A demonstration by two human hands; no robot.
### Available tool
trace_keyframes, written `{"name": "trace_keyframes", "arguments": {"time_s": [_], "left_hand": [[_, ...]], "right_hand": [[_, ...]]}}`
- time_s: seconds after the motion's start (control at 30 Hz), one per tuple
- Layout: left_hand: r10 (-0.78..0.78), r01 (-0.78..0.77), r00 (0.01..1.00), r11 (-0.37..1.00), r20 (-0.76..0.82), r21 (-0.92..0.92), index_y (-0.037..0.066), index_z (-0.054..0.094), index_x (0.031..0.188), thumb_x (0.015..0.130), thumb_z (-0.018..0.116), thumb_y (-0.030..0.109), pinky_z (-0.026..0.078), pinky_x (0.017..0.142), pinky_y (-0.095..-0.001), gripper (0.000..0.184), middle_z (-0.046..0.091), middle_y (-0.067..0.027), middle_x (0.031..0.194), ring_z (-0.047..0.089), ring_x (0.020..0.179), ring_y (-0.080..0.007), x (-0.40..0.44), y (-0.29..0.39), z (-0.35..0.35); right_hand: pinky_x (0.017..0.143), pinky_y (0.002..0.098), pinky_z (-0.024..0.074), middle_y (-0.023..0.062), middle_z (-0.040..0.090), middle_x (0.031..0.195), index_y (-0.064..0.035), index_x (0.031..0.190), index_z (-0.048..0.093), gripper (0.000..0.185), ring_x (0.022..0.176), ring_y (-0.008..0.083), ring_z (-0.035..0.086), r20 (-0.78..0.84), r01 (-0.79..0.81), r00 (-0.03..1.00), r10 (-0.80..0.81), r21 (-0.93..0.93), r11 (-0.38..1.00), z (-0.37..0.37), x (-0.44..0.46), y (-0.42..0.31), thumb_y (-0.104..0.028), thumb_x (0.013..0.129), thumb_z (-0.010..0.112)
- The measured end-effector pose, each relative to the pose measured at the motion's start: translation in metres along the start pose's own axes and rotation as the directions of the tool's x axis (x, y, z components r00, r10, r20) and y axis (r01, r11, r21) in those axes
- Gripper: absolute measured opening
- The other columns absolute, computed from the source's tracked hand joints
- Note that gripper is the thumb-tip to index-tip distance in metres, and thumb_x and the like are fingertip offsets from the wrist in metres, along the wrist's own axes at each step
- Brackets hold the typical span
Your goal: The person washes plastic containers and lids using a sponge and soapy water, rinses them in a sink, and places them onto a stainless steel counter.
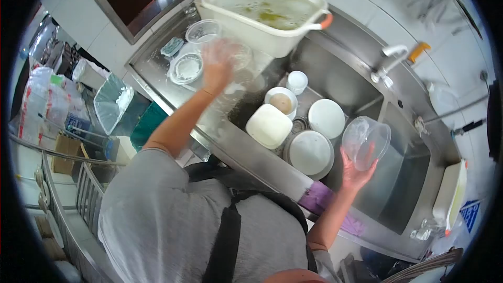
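Observation:
My right hand [357, 172] grips a clear plastic tub [373, 136] from below, holding it tilted over the divider between the two sink basins. My left hand [217, 65] is smeared by motion above the steel drainboard on the left, so its fingers cannot be made out. Close to it are a clear round container [204, 30], a container with white suds [187, 68] and a pale green sponge or cloth [172, 46]. In the middle basin sit a square cream dish [269, 126], white plates [310, 153], a round white dish [326, 118] and small bowls [297, 81].
A large cream basin [251, 34] of cloudy water with greenish bits stands at the back. The tap [385, 71] rises behind the sinks. The right basin [395, 194] seems to hold water. A purple cloth [317, 197] hangs over the front edge. A lined bin [112, 107] stands left.

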State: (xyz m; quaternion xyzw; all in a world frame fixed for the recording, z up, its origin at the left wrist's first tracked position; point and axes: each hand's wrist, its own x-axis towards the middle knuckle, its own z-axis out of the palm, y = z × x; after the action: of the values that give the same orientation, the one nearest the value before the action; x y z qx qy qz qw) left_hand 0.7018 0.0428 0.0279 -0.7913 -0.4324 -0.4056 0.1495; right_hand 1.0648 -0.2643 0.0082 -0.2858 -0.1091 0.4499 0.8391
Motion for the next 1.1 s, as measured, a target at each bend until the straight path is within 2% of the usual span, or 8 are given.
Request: {"name": "trace_keyframes", "arguments": {"time_s": [0.23, 0.47, 0.6, 0.73, 0.8, 0.97, 1.03, 1.1], "left_hand": [[-0.489, 0.338, 0.832, 0.821, 0.261, 0.459, 0.034, 0.053, 0.125, 0.081, 0.065, 0.025, 0.028, 0.103, -0.0567, 0.046, 0.037, -0.0104, 0.142, 0.033, 0.128, -0.0389, -0.015, -0.293, 0.034], [-0.243, 0.362, 0.907, 0.869, 0.345, -0.338, 0.023, 0.064, 0.111, 0.084, 0.062, 0.02, 0.051, 0.074, -0.0381, 0.027, 0.067, -0.0122, 0.098, 0.066, 0.083, -0.0328, -0.03, -0.333, 0.052], [-0.041, 0.485, 0.868, 0.279, 0.495, -0.828, 0.006, 0.066, 0.107, 0.085, 0.059, 0.014, 0.051, 0.074, -0.0297, 0.025, 0.07, -0.0051, 0.088, 0.065, 0.08, -0.0156, -0.019, -0.182, 0.021], [0.073, 0.779, 0.586, -0.326, 0.807, -0.536, 0.006, 0.057, 0.122, 0.081, 0.061, 0.018, 0.037, 0.102, -0.0383, 0.044, 0.055, -0.0113, 0.128, 0.049, 0.12, -0.0237, -0.038, -0.105, 0.024], [0.579, -0.083, 0.382, 0.798, 0.72, -0.597, 0.007, 0.052, 0.128, 0.082, 0.056, 0.018, 0.027, 0.107, -0.0492, 0.048, 0.042, -0.0146, 0.141, 0.036, 0.13, -0.0328, -0.052, -0.116, 0.031], [0.624, -0.325, 0.629, 0.753, 0.464, -0.573, 0.007, 0.05, 0.13, 0.084, 0.052, 0.021, 0.029, 0.103, -0.0546, 0.048, 0.05, -0.0186, 0.133, 0.041, 0.126, -0.0373, -0.069, -0.124, 0.099], [0.292, 0.59, 0.629, 0.424, 0.72, -0.687, 0.006, 0.049, 0.13, 0.085, 0.053, 0.018, 0.034, 0.101, -0.0477, 0.047, 0.054, -0.02, 0.127, 0.049, 0.118, -0.0366, -0.064, -0.076, 0.06], [0.167, 0.753, 0.657, -0.098, 0.735, -0.65, 0.004, 0.048, 0.13, 0.085, 0.054, 0.016, 0.038, 0.099, -0.0433, 0.047, 0.055, -0.0216, 0.125, 0.054, 0.113, -0.0361, -0.067, -0.066, 0.042]], "right_hand": [[0.085, 0.0488, 0.0487, 0.0114, 0.048, 0.118, -0.0193, 0.146, 0.028, 0.08, 0.103, 0.0298, 0.052, -0.079, -0.22, 0.975, 0.208, -0.485, 0.846, 0.117, 0.011, 0.166, -0.067, 0.084, 0.047], [0.092, 0.0429, 0.0434, 0.0146, 0.044, 0.126, -0.0112, 0.141, 0.038, 0.067, 0.107, 0.0303, 0.05, 0.017, -0.004, 0.999, 0.032, -0.837, 0.548, 0.211, 0.056, 0.311, -0.051, 0.089, 0.053], [0.101, 0.0436, 0.0338, 0.02, 0.042, 0.126, -0.0155, 0.131, 0.051, 0.053, 0.121, 0.0342, 0.041, 0.341, 0.337, 0.92, -0.194, -0.94, -0.058, 0.264, 0.049, 0.35, -0.032, 0.083, 0.068], [0.1, 0.045, 0.0337, 0.0245, 0.037, 0.129, -0.0234, 0.126, 0.055, 0.049, 0.122, 0.0395, 0.038, 0.43, 0.395, 0.884, -0.186, -0.898, -0.195, 0.284, 0.045, 0.38, -0.025, 0.079, 0.069], [0.1, 0.0456, 0.0337, 0.0248, 0.037, 0.13, -0.0236, 0.126, 0.055, 0.049, 0.122, 0.0398, 0.038, 0.441, 0.393, 0.892, -0.098, -0.864, -0.315, 0.294, 0.043, 0.373, -0.024, 0.079, 0.069], [0.101, 0.0466, 0.0317, 0.0247, 0.038, 0.129, -0.0218, 0.126, 0.053, 0.05, 0.12, 0.0396, 0.038, 0.417, 0.392, 0.907, -0.062, -0.887, -0.243, 0.284, 0.04, 0.377, -0.021, 0.08, 0.069], [0.103, 0.0457, 0.0297, 0.0237, 0.038, 0.128, -0.0194, 0.129, 0.05, 0.049, 0.119, 0.0391, 0.037, 0.431, 0.381, 0.88, -0.198, -0.891, -0.246, 0.267, 0.044, 0.381, -0.021, 0.082, 0.067], [0.104, 0.0437, 0.0292, 0.0221, 0.039, 0.126, -0.0172, 0.129, 0.05, 0.047, 0.12, 0.0374, 0.038, 0.38, 0.349, 0.904, -0.196, -0.921, -0.174, 0.262, 0.044, 0.372, -0.02, 0.084, 0.065]]}}
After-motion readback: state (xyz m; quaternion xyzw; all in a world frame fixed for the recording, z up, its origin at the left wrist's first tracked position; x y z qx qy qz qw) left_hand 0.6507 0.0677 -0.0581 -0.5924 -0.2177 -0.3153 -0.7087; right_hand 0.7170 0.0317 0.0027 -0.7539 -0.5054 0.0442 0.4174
